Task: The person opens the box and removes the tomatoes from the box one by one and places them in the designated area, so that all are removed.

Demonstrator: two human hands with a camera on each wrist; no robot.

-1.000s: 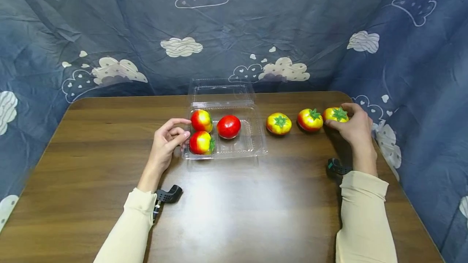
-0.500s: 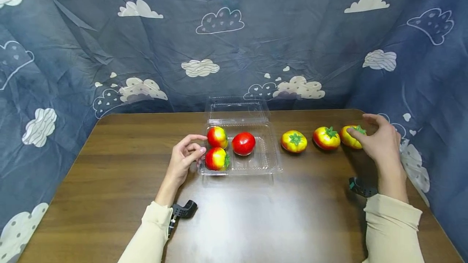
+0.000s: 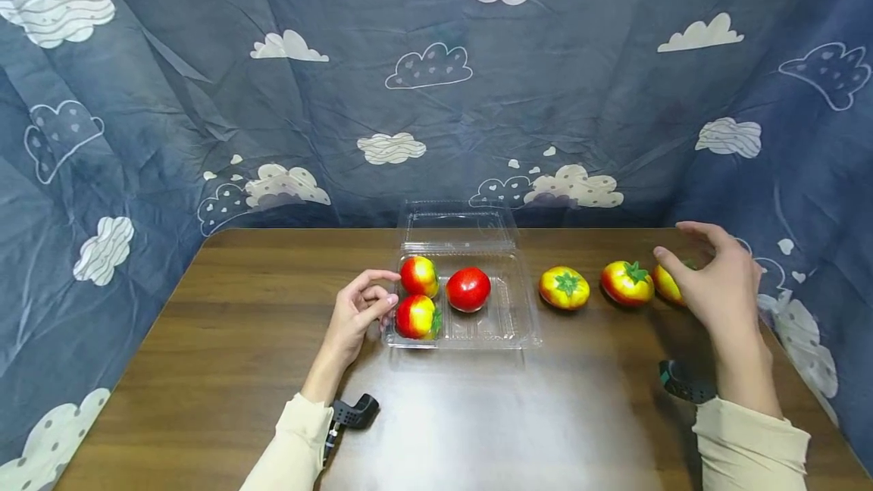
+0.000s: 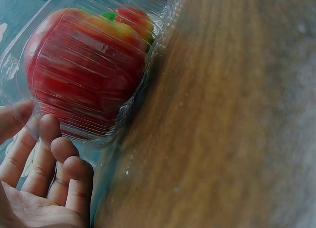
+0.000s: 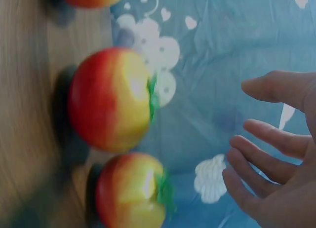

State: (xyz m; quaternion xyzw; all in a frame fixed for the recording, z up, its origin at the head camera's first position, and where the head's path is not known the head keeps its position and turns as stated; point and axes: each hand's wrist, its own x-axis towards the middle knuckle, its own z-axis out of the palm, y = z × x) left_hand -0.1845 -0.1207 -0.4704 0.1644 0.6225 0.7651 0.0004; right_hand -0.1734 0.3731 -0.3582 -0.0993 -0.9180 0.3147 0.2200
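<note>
My left hand [image 3: 361, 313] pinches the left rim of an open clear plastic container [image 3: 501, 332]. Inside sit three tomatoes: two red-yellow ones, a rear tomato [image 3: 419, 276] and a front tomato [image 3: 416, 317], stacked along the left side, and a redder tomato [image 3: 468, 289] near the middle. On the table to its right stand three more tomatoes in a row: a left one [image 3: 564, 288], a middle one [image 3: 627, 283] and a right one [image 3: 665, 285]. My right hand [image 3: 716, 279] hovers over the right tomato, partly hiding it; its thumb and fingers are spread and hold nothing.
The container's lid [image 3: 458, 226] is hinged back at the far edge of the wooden table [image 3: 273, 339]. Behind and at the right hangs a blue cloud-patterned cloth [image 3: 436, 135]. A dark wrist camera [image 3: 355, 411] is strapped to my left wrist.
My right hand has drawn back a little from the right tomato and its fingers have come off it. The head view has tilted upward and left; the left hand keeps its place at the container.
</note>
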